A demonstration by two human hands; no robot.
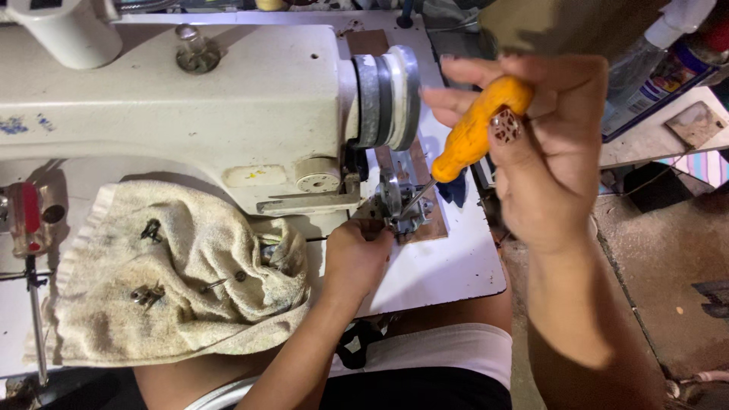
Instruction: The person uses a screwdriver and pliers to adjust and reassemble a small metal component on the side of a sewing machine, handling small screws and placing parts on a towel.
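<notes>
- My right hand is closed tight around the orange screwdriver. The grip is on the fat orange handle, with the thumb pressed on its side.
- The thin metal tip of the screwdriver points down and left. It meets a small metal part at the right end of the sewing machine.
- My left hand is curled shut just below that metal part. It touches the part. I cannot tell if the fingers hold something small.
- The metal part sits just under the round hand wheel of the machine.
- The cream sewing machine lies on a white surface.
- A dirty beige towel lies on the surface, just left of my left hand. Small screws and metal bits rest on the towel.
- A second screwdriver with a red handle lies at the far left edge, well apart from both hands.
- A spray bottle stands at the top right, behind my right hand.
</notes>
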